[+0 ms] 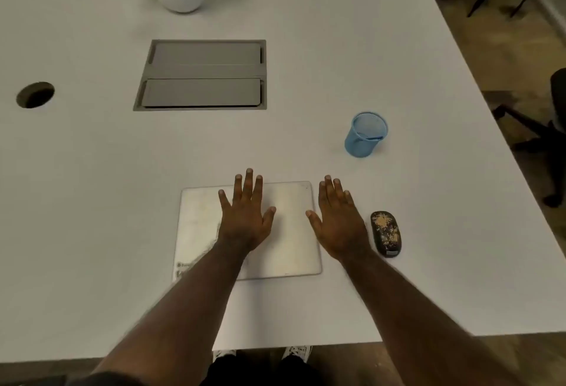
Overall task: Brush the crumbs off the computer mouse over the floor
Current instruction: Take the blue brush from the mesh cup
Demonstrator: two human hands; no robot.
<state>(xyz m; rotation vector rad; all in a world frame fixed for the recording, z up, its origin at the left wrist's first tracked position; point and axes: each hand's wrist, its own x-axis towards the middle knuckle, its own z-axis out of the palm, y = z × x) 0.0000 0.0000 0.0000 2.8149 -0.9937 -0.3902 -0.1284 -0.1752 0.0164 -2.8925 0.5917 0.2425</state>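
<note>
Both hands lie spread flat and hold nothing: left hand on the laptop, right hand just left of the crumb-covered mouse; blue pen cup stands beyond.

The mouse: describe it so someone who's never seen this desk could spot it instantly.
On the white table, find the closed silver laptop near the front edge. Just past the right hand lies the mouse: a dark oval speckled with tan crumbs, unlike the upright blue mesh cup behind it.

Office. My white bench has a recessed cable hatch, grommet hole, closed laptop, mesh pen cup; swivel chair alongside.
</note>
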